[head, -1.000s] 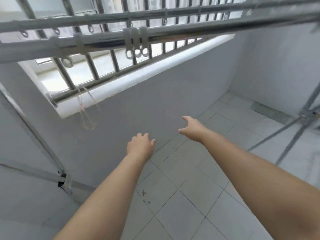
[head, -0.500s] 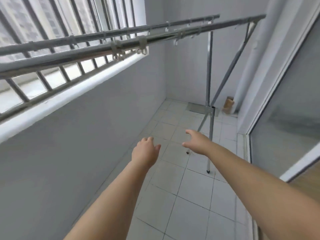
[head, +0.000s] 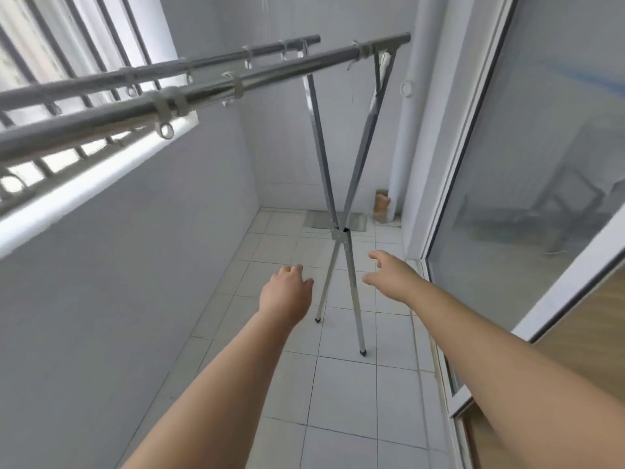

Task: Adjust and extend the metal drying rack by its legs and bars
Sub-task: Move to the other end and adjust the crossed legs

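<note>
The metal drying rack stands on a narrow tiled balcony. Two long horizontal bars [head: 216, 93] run from the upper left toward the far end, with plastic rings clipped on them. At the far end two crossed legs [head: 348, 184] meet at a bracket [head: 340, 235] and spread down to black-capped feet on the tiles. My left hand [head: 287, 292] reaches forward, empty, just left of the lower legs. My right hand [head: 389, 270] is stretched out with fingers apart, just right of the legs. Neither hand touches the rack.
A grey wall [head: 118, 265] with a barred window [head: 67, 62] above it runs along the left. A glass sliding door [head: 541, 164] closes the right side. A small brown object [head: 382, 201] sits in the far corner beside a white pipe.
My view has swung right from the window wall to the rack's far end, bringing the crossed legs into the centre. Both hands stay outstretched and empty, now on either side of the legs.
</note>
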